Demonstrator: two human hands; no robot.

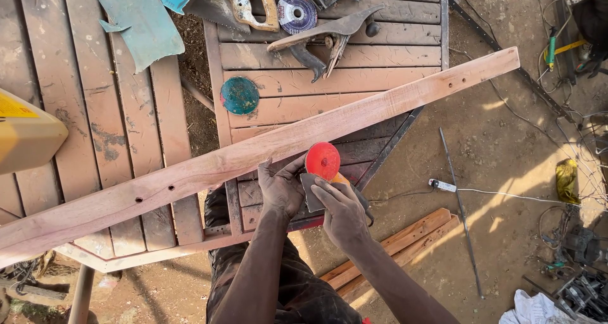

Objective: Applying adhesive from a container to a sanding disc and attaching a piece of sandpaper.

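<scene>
A long reddish wooden plank (380, 102) lies slantwise across two slatted wooden tables, with small holes near each end. Just below its middle, both hands grip an angle grinder whose red-orange sanding disc (323, 160) faces up. My left hand (280, 189) holds the grinder's head beside the disc, thumb against the disc's edge. My right hand (341, 211) wraps the grinder's dark body from the right. The tool's body is mostly hidden under the hands.
On the right table (329, 80) lie a hand saw (244, 4), a grinding disc (297, 12), a metal hand tool (323, 39) and a teal sanding disc (240, 95). Torn teal sandpaper (136, 17) sits on the left table. Planks (392, 248) and cables lie on the dirt.
</scene>
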